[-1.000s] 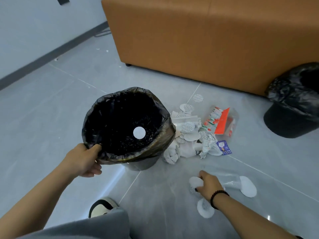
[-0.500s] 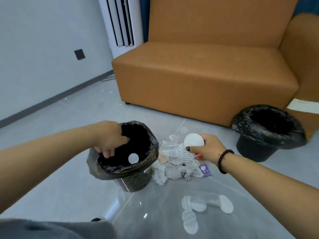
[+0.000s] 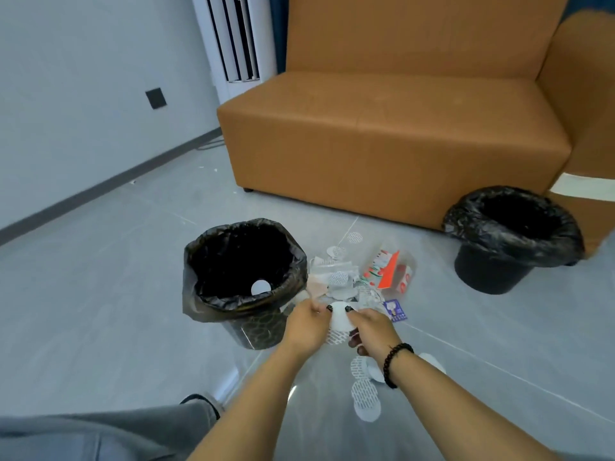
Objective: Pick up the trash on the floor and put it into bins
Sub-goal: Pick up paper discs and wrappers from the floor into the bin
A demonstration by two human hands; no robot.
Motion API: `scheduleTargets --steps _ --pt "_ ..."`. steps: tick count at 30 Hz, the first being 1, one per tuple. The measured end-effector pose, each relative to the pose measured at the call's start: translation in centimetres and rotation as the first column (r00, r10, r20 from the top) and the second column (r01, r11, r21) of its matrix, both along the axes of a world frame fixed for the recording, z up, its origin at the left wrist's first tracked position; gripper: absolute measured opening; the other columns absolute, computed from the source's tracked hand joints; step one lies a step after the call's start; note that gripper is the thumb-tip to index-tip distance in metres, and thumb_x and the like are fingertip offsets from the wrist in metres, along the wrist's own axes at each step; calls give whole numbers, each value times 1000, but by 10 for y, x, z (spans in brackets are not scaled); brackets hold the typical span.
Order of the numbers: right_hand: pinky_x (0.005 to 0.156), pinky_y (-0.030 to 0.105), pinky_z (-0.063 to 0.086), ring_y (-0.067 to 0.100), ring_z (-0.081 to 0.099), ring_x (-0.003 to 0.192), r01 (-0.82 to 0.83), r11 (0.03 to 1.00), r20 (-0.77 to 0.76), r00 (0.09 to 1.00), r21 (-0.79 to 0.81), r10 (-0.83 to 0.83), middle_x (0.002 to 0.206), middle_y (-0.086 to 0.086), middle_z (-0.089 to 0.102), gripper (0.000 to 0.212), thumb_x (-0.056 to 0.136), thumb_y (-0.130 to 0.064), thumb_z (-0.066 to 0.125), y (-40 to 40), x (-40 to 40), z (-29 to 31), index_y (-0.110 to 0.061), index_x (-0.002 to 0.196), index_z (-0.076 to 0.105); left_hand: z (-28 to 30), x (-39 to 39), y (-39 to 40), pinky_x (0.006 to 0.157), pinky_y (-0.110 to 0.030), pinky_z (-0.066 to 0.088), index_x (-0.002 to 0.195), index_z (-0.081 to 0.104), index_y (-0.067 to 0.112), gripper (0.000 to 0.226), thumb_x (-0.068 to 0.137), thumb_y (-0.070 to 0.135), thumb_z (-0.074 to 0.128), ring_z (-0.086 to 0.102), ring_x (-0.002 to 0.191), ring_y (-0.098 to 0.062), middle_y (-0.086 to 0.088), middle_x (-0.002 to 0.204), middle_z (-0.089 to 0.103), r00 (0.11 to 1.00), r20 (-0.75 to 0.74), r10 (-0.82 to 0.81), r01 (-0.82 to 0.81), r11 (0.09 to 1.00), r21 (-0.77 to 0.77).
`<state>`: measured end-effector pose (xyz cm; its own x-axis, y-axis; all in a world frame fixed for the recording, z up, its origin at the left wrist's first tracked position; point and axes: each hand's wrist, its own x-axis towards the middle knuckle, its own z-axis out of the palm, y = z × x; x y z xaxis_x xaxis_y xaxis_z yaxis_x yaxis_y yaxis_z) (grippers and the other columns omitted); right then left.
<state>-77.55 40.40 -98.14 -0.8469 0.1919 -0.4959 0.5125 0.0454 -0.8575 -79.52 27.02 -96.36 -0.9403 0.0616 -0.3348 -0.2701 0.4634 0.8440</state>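
Observation:
Both hands meet just right of the near bin [image 3: 199, 287], a bucket lined with a black bag and holding one white disc [image 3: 260, 287]. My left hand [image 3: 307, 327] and my right hand [image 3: 372, 331] pinch a white round paper pad [image 3: 340, 319] between them, with a patterned piece under it. Behind the hands a heap of trash [image 3: 346, 281] lies on the floor: white pads, crumpled paper, a red and white plastic package [image 3: 387, 272] and a small blue card [image 3: 394, 309]. More white pads [image 3: 364, 392] lie under my right forearm.
A second black-lined bin [image 3: 512, 241] stands at the right by the orange sofa [image 3: 392, 138]. A white standing air conditioner [image 3: 236, 41] is in the back corner. My grey trouser leg [image 3: 100, 434] fills the lower left. Grey tiled floor spreads to the left.
My left hand let go of the near bin's rim and came across to the right hand. The right hand brought the white pad lower and nearer, and both hands now hold it.

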Motion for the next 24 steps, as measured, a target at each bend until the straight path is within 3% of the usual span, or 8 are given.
scheduleTargets --steps 4,5,6,8,12,15,17,24 --pt "44 22 32 19 47 50 155 985 121 982 -74 -145 72 11 56 9 92 -16 54 31 3 -39 -8 88 57 -4 -28 -20 60 -31 40 73 55 11 21 91 19 49 51 65 -24 -7 72 58 962 -72 264 -262 965 27" --pt "44 22 34 21 48 51 159 986 166 975 -51 -149 73 12 57 11 92 -15 54 42 5 -54 -7 86 57 -3 -38 -27 62 -35 42 77 58 7 20 90 17 49 34 73 -10 -12 74 59 938 -128 322 -322 946 19" --pt "43 22 37 22 50 53 123 992 215 969 7 -122 75 13 58 13 92 -15 55 53 9 -69 -6 83 58 1 -46 -34 67 -39 45 86 61 4 18 91 17 49 53 104 -44 -16 81 62 908 -186 376 -383 924 1" --pt "53 26 48 26 57 63 -97 955 320 947 279 3 79 13 61 20 89 -16 55 72 19 -98 -10 70 57 12 -58 -48 77 -38 48 107 60 9 19 95 19 49 59 91 -28 -9 99 62 832 -276 482 -502 865 -1" --pt "91 23 44 23 54 114 -507 629 485 845 589 227 120 8 57 17 89 -23 49 90 29 -135 -19 101 60 12 -83 -74 75 -38 55 121 54 11 26 96 18 49 60 93 -23 -8 115 57 737 -303 605 -636 771 -8" --pt "109 28 30 24 27 135 -659 416 527 751 626 397 149 6 24 43 91 -30 47 87 26 -154 -25 133 46 1 -96 -90 65 -29 55 130 50 8 35 97 20 48 69 84 -27 -6 116 59 729 -214 650 -668 744 -17" --pt "114 34 20 26 9 143 -710 286 562 691 643 454 158 4 4 45 91 -29 45 84 17 -162 -27 136 43 -2 -99 -96 81 -38 55 123 54 11 33 96 29 48 69 83 -29 -5 106 62 764 -165 624 -641 762 -87" --pt "118 41 5 25 -1 146 -784 93 687 589 614 425 159 2 -1 69 90 -24 48 90 2 -176 -7 149 17 6 -90 -93 91 -48 45 126 51 -5 49 91 30 48 59 105 -41 -24 113 64 847 -216 486 -531 775 -341"
